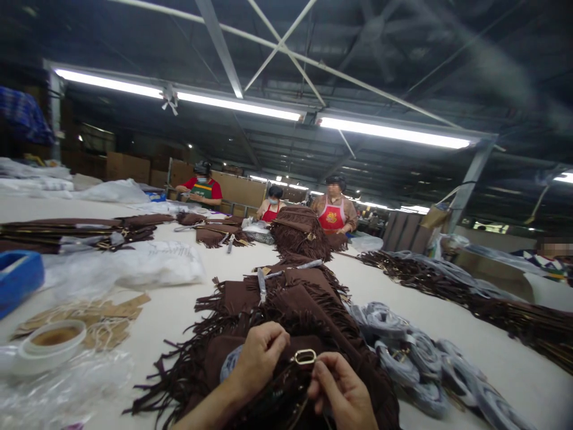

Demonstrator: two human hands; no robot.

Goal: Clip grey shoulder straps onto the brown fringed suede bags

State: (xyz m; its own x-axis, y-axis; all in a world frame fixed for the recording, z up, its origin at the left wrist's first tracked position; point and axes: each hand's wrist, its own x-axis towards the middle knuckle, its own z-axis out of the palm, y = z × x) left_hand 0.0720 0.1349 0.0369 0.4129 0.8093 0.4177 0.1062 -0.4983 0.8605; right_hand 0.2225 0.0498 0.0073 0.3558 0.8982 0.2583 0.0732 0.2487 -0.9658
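A dark brown fringed bag (215, 358) lies in front of me, with more brown fringed pieces piled behind it. My left hand (259, 358) is closed over the bag, its fingers curled; whatever they hold is hidden. A gold-coloured oval metal ring (305, 357) stands up between my hands. At the ring's right end, my right hand (342, 388) has thumb and fingers pinched together. I cannot tell whether they grip the ring or a part beside it. A bundled grey-wrapped strap (231, 363) shows partly behind my left wrist.
Coiled grey-wrapped straps (421, 352) lie to the right. On the left are a tape roll (56, 337), brown paper tags (111, 316), clear plastic and a blue bin (20, 278). Brown fringed bags (299, 233) are stacked farther back. Several people sit or stand around the white table (376, 286).
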